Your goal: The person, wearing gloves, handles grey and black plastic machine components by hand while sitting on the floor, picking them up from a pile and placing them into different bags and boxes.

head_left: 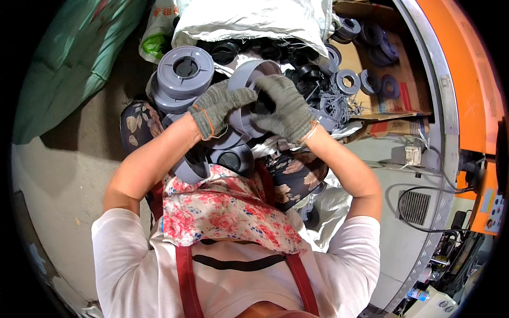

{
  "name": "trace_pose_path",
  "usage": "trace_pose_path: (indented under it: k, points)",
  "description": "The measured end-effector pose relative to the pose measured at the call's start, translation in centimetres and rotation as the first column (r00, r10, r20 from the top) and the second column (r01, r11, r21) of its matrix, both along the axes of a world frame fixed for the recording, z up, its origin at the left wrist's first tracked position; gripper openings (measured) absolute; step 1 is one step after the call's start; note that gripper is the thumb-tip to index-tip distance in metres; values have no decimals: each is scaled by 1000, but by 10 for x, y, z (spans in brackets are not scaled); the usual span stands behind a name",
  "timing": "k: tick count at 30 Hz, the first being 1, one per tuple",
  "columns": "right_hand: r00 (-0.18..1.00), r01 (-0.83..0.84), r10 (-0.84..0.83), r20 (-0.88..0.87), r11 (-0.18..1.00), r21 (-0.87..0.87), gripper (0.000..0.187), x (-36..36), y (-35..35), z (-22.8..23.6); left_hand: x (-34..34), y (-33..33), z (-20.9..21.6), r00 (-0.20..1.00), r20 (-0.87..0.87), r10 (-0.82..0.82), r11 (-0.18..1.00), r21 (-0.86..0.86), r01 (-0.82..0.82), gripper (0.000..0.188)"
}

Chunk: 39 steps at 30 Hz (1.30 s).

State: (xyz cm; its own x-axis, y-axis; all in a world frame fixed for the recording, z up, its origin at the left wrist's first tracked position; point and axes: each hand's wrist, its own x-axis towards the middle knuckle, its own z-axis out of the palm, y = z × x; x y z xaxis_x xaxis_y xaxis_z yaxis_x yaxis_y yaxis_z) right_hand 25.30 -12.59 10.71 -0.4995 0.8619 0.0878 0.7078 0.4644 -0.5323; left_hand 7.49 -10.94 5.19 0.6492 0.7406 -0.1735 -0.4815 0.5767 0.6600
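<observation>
Item in hand: one grey plastic-looking ring, centre of the frame, just above the lap, held tilted. Left hand, in a grey knit glove with an orange-edged cuff: closed on the ring's left side, thumb laid across toward the middle. Right hand, similarly gloved: at the ring's right side, blurred, thumb apart from the fingers; whether it grips or only rests there cannot be told. State of work, by judgement: partway through, this piece still being handled. Possibly done: the stack of wide grey discs, left of upper centre, its top piece fitted with a black centre, though nothing confirms these as finished. Possibly left: loose grey pieces on the lap, lower centre; a heap of black parts right of upper centre, below the white sack; small grey rings in the cardboard box, upper right. A tangle of thin grey strips, perhaps trimmings, lies beside the heap. Appearance of the held ring: broad, curved wall; pale grey-violet, plain; hollow at the top, where the inner face shows; no black centre visible in it, much of the middle being hidden by gloves; lower part showing between the hands as a smooth curve.
</observation>
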Motion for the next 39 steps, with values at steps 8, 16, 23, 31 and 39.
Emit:
trace_pose_path:
  k: [8,16,23,31,39]
  points:
    - [884,463,-451,122,881,-96,64,83,36,-41,-28,-23,10,580,-452,678,308,891,334,80]
    - [594,633,-414,690,769,-84,63,138,24,-111,-8,-18,19,513,-739,436,329,662,674,63]
    - [953,176,-71,295,923,-344,49,111,48,-32,63,10,-13,765,-367,529,-302,761,574,62]
    - [784,140,-168,597,986,93,49,184,119,-159,30,72,40,654,-522,547,547,815,192,38]
    - [545,264,-359,758,931,252,29,164,115,-131,-27,88,18,737,-365,568,792,486,-369,28]
